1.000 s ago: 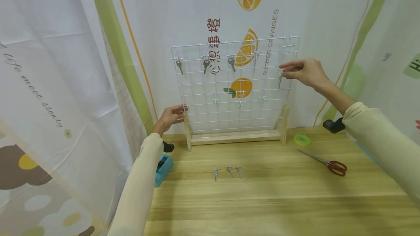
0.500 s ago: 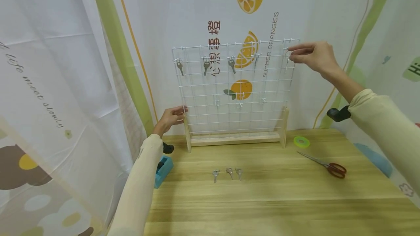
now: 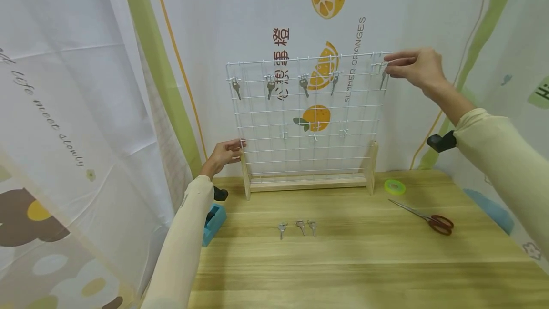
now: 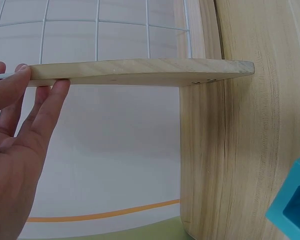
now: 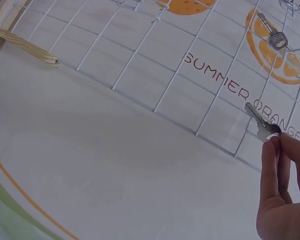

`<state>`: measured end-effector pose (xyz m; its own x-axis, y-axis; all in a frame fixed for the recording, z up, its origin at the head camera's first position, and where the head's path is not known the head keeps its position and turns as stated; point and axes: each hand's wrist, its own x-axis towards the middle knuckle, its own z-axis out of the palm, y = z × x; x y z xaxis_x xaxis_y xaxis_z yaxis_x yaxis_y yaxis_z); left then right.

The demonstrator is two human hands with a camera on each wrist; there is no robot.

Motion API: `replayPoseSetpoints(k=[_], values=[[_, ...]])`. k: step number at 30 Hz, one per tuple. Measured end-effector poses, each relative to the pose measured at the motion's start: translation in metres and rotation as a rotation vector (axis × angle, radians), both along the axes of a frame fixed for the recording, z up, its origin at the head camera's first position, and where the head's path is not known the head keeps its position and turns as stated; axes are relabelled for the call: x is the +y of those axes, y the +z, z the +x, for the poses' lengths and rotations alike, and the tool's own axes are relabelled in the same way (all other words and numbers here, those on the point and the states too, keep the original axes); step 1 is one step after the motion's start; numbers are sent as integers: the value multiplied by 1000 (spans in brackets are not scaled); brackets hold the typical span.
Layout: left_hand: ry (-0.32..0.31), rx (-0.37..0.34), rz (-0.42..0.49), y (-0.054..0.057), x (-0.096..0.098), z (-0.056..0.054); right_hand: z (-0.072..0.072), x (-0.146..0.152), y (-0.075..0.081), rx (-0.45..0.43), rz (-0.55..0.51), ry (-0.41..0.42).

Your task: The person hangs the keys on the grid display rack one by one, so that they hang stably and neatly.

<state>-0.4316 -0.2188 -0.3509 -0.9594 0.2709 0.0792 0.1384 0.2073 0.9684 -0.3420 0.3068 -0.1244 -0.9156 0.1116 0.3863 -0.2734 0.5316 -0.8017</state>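
My right hand (image 3: 418, 68) pinches a key (image 5: 262, 124) by its ring end between thumb and fingertips. The key hangs downward at the upper right corner of the white wire grid rack (image 3: 306, 147), beside a white hook (image 3: 376, 67). Along the upper row of the grid hang several keys (image 3: 304, 85) on hooks. At the left edge my left hand (image 4: 25, 130) holds the rack's wooden side post (image 4: 140, 70) between thumb and fingers. Lower on the grid are bare hooks (image 3: 314, 137). Three keys (image 3: 300, 226) lie on the table in front of the rack.
Scissors with red handles (image 3: 429, 218) and a green tape roll (image 3: 394, 186) lie right of the rack on the wooden table (image 3: 343, 271). A blue tape dispenser (image 3: 214, 223) stands beside my left forearm. Printed curtains (image 3: 411, 13) hang close behind the rack.
My right hand has risen and moved right with the key, from below the upper right hook to beside it. My left hand has stayed on the post.
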Motion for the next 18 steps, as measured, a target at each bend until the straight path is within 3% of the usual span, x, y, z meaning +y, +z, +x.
replayPoseSetpoints(k=[10, 18], values=[[4, -13, 18, -1, -1, -2, -17, -4, -8, 18, -29, 17], [2, -6, 17, 0, 0, -2, -13, 3, -12, 17, 0, -15]])
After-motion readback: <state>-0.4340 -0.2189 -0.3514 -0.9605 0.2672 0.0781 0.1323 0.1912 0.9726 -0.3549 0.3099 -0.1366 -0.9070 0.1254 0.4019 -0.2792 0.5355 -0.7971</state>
